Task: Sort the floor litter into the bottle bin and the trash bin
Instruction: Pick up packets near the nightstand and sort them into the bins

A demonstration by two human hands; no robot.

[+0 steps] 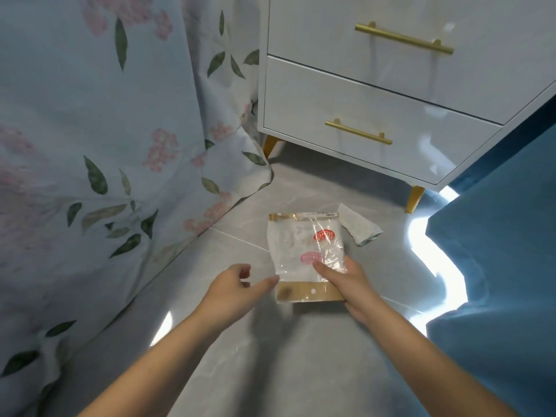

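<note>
A clear plastic food wrapper (301,248) with gold ends and red and pink labels is lifted a little above the grey floor. My right hand (346,284) grips its lower right corner, thumb on top. My left hand (237,284) hovers just left of the wrapper with its fingers apart, holding nothing. A crumpled white tissue packet (358,225) lies on the floor just behind the wrapper, to its right. No bin is in view.
A white nightstand (376,94) with gold handles and gold legs stands at the back. A floral bed sheet (105,161) hangs down to the floor on the left. A blue curtain (496,251) drapes on the right. Grey tile floor (270,356) lies between them.
</note>
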